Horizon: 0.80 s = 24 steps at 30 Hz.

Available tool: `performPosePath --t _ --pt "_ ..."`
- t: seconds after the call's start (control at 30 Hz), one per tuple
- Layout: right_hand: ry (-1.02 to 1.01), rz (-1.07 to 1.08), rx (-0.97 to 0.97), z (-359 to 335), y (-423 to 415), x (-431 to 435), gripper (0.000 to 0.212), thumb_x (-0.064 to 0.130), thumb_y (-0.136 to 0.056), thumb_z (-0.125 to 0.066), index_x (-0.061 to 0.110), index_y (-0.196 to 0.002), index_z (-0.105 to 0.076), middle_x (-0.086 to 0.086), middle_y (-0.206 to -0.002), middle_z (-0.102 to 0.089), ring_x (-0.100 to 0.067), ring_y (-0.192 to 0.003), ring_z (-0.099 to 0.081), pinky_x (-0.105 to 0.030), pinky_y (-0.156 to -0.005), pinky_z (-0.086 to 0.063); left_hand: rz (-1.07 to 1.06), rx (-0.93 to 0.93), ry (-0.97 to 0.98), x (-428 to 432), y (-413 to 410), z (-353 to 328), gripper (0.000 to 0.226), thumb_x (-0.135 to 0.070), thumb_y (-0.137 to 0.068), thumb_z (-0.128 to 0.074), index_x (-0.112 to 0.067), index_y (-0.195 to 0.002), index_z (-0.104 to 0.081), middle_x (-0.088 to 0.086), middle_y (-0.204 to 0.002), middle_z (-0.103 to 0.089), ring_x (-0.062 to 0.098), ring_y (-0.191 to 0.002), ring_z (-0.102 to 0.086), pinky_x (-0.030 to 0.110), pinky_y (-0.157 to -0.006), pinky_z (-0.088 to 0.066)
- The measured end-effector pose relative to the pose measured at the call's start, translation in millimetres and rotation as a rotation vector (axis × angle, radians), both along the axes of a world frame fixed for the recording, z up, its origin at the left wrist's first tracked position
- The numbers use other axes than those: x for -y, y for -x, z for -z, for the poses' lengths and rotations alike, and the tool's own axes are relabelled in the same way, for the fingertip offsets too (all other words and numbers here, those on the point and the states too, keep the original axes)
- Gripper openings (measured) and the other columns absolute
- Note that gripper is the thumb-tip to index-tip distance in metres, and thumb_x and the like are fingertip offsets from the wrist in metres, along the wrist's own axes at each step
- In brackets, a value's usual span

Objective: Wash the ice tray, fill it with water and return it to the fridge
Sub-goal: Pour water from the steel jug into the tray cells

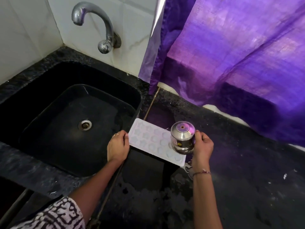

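Observation:
A white ice tray [148,141] with star and round moulds lies flat on the dark counter, just right of the sink. My left hand [117,147] grips the tray's left end, thumb on its edge. My right hand [202,147] holds a small steel pot [182,138] tipped over the tray's right half, its base facing the camera. No stream of water can be made out. The pot hides part of the tray's right side.
A black sink [69,119] with a steel drain [84,125] sits on the left under a chrome tap [97,25] on the white tiled wall. A purple curtain [239,52] hangs behind the wet black counter [239,171].

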State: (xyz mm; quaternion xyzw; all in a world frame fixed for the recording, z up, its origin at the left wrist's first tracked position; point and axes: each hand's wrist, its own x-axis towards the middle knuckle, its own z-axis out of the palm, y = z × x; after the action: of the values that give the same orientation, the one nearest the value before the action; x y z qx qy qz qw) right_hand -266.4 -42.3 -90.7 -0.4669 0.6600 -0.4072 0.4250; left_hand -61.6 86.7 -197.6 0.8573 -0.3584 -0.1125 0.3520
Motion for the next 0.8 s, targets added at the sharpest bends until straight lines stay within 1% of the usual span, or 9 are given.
performPosePath --t 0.17,0.27,0.4,0.5,0.63,0.8 --pt "0.0 0.043 -0.021 -1 6 -3 0.041 0.022 -0.083 -0.058 0.021 -0.047 -0.04 0.006 -0.05 -0.039 -0.01 -0.056 -0.034 -0.031 -0.059 -0.03 -0.004 -0.005 -0.012 -2 1 -2 0.016 -0.017 -0.095 -0.044 -0.009 -0.086 -0.055 0.006 -0.083 -0.06 0.021 -0.078 -0.054 0.03 -0.064 -0.036" --pt "0.002 0.05 -0.06 -1 10 -4 0.038 0.026 -0.082 -0.058 0.021 -0.048 -0.04 0.003 -0.053 -0.042 -0.013 -0.058 -0.037 -0.032 -0.059 -0.031 0.003 0.008 -0.01 -1 1 -1 0.016 -0.016 -0.095 -0.044 -0.009 -0.086 -0.055 0.007 -0.083 -0.06 0.022 -0.078 -0.055 0.03 -0.064 -0.036" --pt "0.007 0.045 -0.103 -2 14 -7 0.035 0.027 -0.083 -0.057 0.02 -0.053 -0.041 0.001 -0.055 -0.04 -0.013 -0.058 -0.035 -0.03 -0.057 -0.029 0.009 0.014 -0.006 -1 1 -1 0.015 -0.015 -0.094 -0.044 -0.009 -0.087 -0.055 0.008 -0.084 -0.061 0.022 -0.079 -0.054 0.031 -0.065 -0.035" --pt "0.012 0.035 -0.147 -3 16 -7 0.035 0.03 -0.082 -0.057 0.02 -0.054 -0.04 0.001 -0.056 -0.04 -0.014 -0.058 -0.035 -0.03 -0.057 -0.029 0.006 0.023 -0.003 -1 1 -1 0.015 -0.014 -0.094 -0.045 -0.007 -0.088 -0.056 0.01 -0.085 -0.062 0.025 -0.08 -0.056 0.031 -0.065 -0.035" --pt "0.013 0.022 -0.178 -7 18 -8 0.035 0.028 -0.083 -0.057 0.019 -0.054 -0.04 0.002 -0.055 -0.041 -0.011 -0.057 -0.035 -0.029 -0.057 -0.028 0.006 0.027 0.002 0 2 -2 0.015 -0.013 -0.094 -0.046 -0.006 -0.088 -0.057 0.012 -0.085 -0.062 0.028 -0.081 -0.057 0.032 -0.065 -0.036" --pt "0.021 0.016 -0.217 -13 19 -8 0.04 0.026 -0.085 -0.056 0.018 -0.052 -0.036 0.003 -0.052 -0.038 -0.011 -0.054 -0.032 -0.03 -0.053 -0.025 0.005 0.026 0.002 -1 2 -1 0.014 -0.014 -0.094 -0.045 -0.007 -0.087 -0.055 0.012 -0.085 -0.062 0.029 -0.081 -0.057 0.034 -0.066 -0.038"
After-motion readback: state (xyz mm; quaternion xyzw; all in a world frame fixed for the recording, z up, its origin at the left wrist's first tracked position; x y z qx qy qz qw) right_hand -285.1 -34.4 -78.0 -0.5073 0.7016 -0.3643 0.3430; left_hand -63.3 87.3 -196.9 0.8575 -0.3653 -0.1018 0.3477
